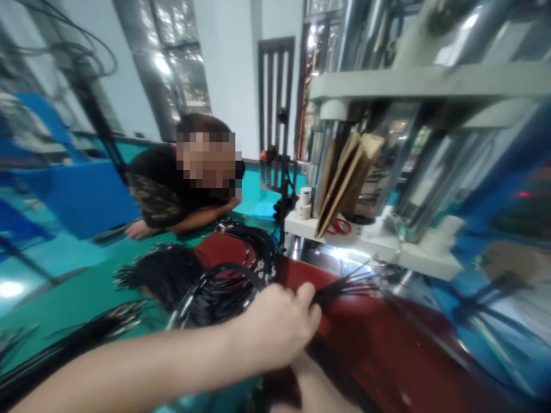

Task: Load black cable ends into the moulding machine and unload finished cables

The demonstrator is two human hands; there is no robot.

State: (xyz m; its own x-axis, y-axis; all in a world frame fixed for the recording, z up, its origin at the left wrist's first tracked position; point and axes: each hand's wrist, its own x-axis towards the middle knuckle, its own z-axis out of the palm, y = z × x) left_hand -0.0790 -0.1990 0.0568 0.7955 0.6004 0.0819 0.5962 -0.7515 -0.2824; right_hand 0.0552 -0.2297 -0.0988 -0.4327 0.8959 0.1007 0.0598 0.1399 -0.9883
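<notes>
My left fingers (310,319) clamp one bundle of thin black cables (340,289), its ends jutting just beyond them; my blurred right hand's (321,385) grip I cannot tell. One black-shirted person (189,198) leans opposite.

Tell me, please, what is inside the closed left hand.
A bundle of black cables sticks out of the left hand, above the red surface. The gripped part is covered, so it cannot be seen.

Bundle of thin black cables (338,289) with pale tips | clasped right now in the left hand's fist (286,321) | free ends splayed rightward, seen against the flat dark-red work surface (387,338) | tip details lost to blur
</notes>
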